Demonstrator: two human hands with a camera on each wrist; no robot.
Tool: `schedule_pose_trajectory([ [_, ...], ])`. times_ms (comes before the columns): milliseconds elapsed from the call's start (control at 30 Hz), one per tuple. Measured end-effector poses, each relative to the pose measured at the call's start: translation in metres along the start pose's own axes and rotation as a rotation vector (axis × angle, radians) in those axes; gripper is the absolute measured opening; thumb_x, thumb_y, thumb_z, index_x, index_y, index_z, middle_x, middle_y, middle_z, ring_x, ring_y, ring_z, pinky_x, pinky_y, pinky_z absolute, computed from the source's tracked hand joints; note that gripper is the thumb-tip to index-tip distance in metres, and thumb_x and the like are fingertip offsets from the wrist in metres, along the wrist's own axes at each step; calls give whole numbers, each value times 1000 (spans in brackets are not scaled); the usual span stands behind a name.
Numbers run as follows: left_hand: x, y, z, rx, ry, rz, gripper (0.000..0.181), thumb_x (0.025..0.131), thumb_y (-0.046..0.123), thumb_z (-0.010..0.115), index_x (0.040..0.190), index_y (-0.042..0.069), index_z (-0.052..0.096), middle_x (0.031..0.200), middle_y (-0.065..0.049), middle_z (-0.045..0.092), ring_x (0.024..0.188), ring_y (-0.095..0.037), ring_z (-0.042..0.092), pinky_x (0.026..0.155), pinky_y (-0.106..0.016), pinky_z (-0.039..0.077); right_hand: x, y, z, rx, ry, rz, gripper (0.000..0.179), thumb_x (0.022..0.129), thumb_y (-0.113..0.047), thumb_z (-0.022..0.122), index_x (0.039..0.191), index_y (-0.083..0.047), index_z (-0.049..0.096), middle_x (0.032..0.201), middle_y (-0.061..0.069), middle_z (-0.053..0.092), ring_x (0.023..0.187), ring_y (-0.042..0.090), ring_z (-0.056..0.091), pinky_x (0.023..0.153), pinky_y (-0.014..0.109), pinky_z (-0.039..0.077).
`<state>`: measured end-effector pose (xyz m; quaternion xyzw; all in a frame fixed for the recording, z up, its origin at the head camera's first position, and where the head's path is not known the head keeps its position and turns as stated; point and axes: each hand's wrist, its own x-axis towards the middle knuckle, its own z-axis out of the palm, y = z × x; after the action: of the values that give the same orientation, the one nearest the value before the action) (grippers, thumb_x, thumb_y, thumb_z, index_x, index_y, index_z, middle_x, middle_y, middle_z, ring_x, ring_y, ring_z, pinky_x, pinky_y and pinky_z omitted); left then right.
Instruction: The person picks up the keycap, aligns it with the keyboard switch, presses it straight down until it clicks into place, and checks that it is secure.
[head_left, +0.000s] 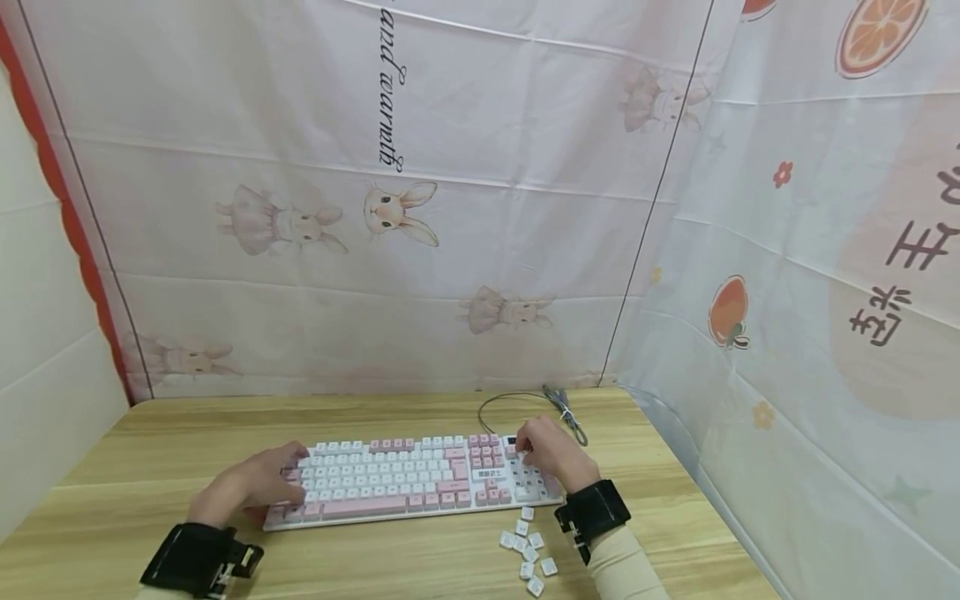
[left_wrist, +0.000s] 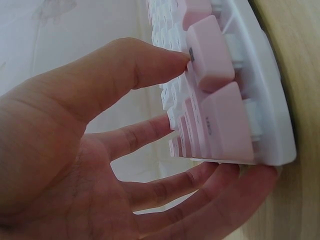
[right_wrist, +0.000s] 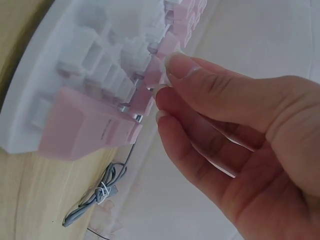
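A white and pink keyboard (head_left: pixel 375 505) lies on the wooden table. My left hand (head_left: pixel 258 482) holds its left end. In the left wrist view the thumb touches a pink keycap (left_wrist: pixel 210 55), and several fingers lie against the keyboard's side edge. Over the number pad at the right end is my right hand (head_left: pixel 555 454), thumb and forefinger pinched close together. A small white keycap (right_wrist: pixel 163 79) seems to sit between those fingertips, mostly hidden by them. Part of the number pad has no caps. Several loose white keycaps (head_left: pixel 530 553) lie in front of the keyboard's right part.
A bundled grey cable (head_left: pixel 566 414) lies behind the keyboard's right end. Printed cloth (head_left: pixel 450 267) hangs at the table's back, with more cloth (head_left: pixel 780 383) along the right side. The wooden table (head_left: pixel 405 558) extends in front of the keyboard.
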<state>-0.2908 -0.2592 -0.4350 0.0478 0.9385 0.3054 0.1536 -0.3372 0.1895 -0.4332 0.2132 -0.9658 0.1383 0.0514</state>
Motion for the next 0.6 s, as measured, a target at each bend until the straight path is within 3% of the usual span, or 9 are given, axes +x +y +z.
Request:
schedule_pose_trajectory([
  [600, -1, 2, 0, 40, 13, 27, 67, 85, 18, 76, 142, 0, 47, 146, -40, 43, 106, -40, 55, 65, -39, 54, 1, 3, 6, -27, 9, -8, 15, 80, 5, 80, 87, -8, 79, 86, 2, 73, 77, 12, 58, 74, 35, 53],
])
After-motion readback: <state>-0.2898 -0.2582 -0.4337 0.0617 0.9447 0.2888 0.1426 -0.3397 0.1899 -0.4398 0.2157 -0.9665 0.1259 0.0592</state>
